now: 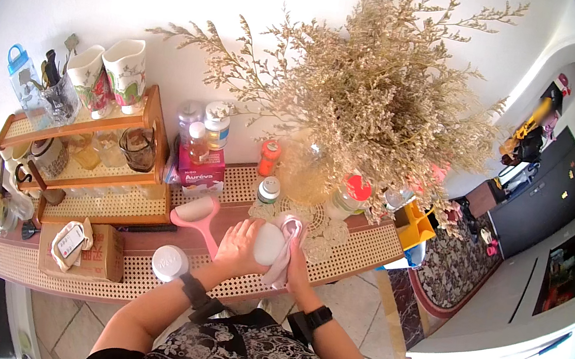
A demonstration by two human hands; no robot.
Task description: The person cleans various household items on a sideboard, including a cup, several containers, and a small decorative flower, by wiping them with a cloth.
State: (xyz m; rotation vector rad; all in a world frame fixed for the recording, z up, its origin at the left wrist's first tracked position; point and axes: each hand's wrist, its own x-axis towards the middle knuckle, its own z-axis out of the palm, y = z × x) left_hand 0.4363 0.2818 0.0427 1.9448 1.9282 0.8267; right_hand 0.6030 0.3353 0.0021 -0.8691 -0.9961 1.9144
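Observation:
In my left hand (239, 247) is a white rounded jar or bottle (269, 245), its lower part hidden. My right hand (298, 266) presses a pale pink cloth (285, 251) against the jar's right side. Left of my left hand lies a pink-handled lint roller (203, 218) with a white roll. A white-lidded container (170, 263) stands by my left wrist, near the table's front edge. Beyond my hands, a small bottle with a white cap (268, 190) stands at a crocheted doily (319, 246), and an orange-red bottle (269, 158) is behind it.
A large dried bouquet (390, 89) in a rounded glass vase (305, 174) spreads over the back right. A red-lidded jar (357, 190) stands beside it. At left are a wooden rack (98, 179) with glasses and cups, a cardboard box (106, 253), and bottles on a pink carton (201, 172).

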